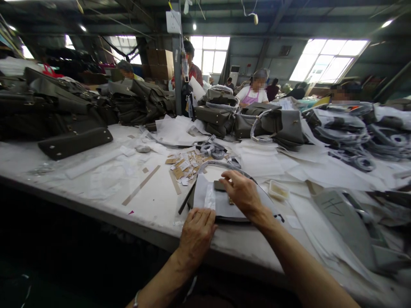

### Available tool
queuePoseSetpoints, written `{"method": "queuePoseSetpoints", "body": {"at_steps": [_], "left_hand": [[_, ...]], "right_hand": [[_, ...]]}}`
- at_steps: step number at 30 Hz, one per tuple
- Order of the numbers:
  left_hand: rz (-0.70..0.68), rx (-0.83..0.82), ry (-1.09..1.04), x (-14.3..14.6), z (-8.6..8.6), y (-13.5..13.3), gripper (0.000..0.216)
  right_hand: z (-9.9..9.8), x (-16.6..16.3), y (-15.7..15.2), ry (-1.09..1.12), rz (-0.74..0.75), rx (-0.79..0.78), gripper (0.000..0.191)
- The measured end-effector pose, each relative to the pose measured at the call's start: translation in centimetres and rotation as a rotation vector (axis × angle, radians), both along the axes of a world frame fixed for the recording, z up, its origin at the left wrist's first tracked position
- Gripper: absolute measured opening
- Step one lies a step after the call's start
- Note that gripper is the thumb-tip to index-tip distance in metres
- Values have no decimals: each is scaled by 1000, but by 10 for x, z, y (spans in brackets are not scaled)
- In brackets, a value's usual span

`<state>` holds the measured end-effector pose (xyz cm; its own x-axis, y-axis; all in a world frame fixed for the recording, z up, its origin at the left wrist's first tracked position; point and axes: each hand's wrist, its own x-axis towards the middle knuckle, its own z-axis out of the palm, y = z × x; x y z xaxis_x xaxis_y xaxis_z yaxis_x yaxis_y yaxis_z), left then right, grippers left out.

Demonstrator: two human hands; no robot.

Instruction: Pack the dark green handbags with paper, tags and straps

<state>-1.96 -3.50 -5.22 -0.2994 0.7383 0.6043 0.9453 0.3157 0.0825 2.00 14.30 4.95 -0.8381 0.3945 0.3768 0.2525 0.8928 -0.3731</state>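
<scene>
A dark handbag (236, 214) lies flat at the table's front edge, its upper side covered by pale grey sheeting. A white strip of tissue or plastic (210, 196) runs down the cover, and a plastic-wrapped handle arches behind it. My left hand (198, 226) is closed over the bag's near left edge, fingers together; its thumb is hidden. Over the middle of the bag, my right hand (242, 192) has curled fingers at a small dark grey tab (219, 185). A metal fitting (230, 201) shows just below that hand. The exact grip on the tab is partly hidden.
Small brown and white tags (184, 164) lie scattered behind the bag, beside wrapped coils (210, 149). To the right are a clear dish (278, 190) and a grey panel (340, 218). Dark bags (75, 143) pile up along the back. A post (177, 64) and several people stand beyond.
</scene>
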Motion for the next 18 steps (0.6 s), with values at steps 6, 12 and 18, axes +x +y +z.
{"method": "queuePoseSetpoints", "body": {"at_steps": [6,12,18], "left_hand": [[-26,60,140,-8,-3,-4,27],[-135,67,261,-31,-19,-4,35],[-214,32,306,-46,-38,-6,40]], "right_hand": [[28,129,106,296,-360,-315,32],[24,280,205,107,-1011,-280,28],[-5,313,229,-49,-975,-643,32]]}}
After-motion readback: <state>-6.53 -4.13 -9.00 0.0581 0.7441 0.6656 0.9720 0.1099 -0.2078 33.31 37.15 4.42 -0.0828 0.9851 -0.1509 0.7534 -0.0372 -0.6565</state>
